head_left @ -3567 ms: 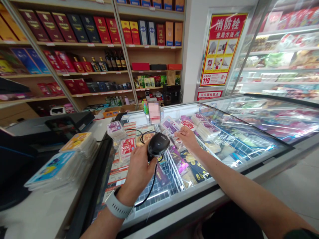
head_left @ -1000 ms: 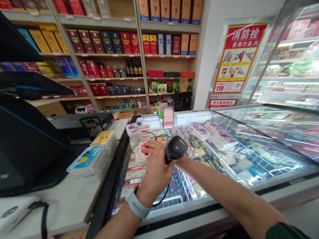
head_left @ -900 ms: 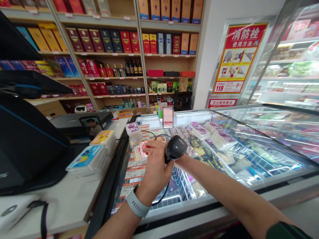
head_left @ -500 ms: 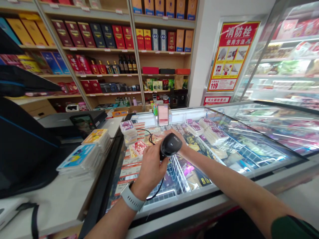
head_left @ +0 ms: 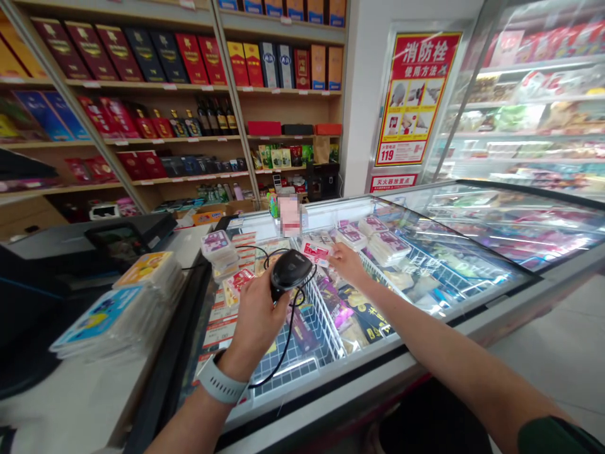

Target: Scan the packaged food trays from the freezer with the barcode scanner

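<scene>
A black handheld scanner with a cable is gripped in my left hand, above the glass top of a freezer. My right hand pinches the right edge of a flat red-and-white pack just beyond the scanner. Another red pack lies on the glass to the left of my left hand. Purple-and-white packs are stacked at the freezer's left, with more stacks to the right of my right hand.
On the left counter stand a blue-and-yellow stack of packs, a small screen and black equipment. White wire baskets show under the glass. Shelves of boxes line the back wall.
The view has shifted, so surroundings sit further left. My right hand, earlier partly behind the scanner, now shows clear to its right with the red-and-white pack in view.
</scene>
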`<state>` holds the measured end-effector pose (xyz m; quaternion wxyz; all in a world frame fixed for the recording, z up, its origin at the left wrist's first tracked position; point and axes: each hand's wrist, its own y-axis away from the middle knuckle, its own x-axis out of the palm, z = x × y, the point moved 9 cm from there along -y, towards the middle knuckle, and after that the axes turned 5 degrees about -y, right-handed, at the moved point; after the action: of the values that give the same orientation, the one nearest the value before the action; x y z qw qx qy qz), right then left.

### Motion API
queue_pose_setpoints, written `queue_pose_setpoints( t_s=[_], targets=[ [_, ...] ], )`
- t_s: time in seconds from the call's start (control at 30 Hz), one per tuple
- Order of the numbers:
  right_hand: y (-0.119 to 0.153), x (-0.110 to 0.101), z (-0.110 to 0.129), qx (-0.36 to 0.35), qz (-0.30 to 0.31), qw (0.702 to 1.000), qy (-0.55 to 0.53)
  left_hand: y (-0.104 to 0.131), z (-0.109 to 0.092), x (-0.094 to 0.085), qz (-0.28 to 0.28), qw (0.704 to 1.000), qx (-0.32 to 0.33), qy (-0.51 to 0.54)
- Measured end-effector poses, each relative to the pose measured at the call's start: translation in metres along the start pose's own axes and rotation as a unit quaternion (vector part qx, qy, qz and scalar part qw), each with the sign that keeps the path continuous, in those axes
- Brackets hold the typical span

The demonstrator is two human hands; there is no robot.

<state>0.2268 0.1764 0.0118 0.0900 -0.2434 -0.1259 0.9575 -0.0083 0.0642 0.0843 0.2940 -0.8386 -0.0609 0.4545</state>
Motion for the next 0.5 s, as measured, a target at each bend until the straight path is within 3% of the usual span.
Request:
queue_pose_setpoints(
  t_s=[0.2, 0.5],
  targets=[
    [-0.001, 0.005, -0.017, 0.036, 0.011, 0.988, -0.147, 0.000, 0.000, 0.001, 0.005, 1.000, -0.004, -0.002],
    [0.003, 0.006, -0.008, 0.028, 0.023, 0.979, -0.200, 0.000, -0.005, 0.002, 0.006, 1.000, 0.009, -0.004]
  ],
)
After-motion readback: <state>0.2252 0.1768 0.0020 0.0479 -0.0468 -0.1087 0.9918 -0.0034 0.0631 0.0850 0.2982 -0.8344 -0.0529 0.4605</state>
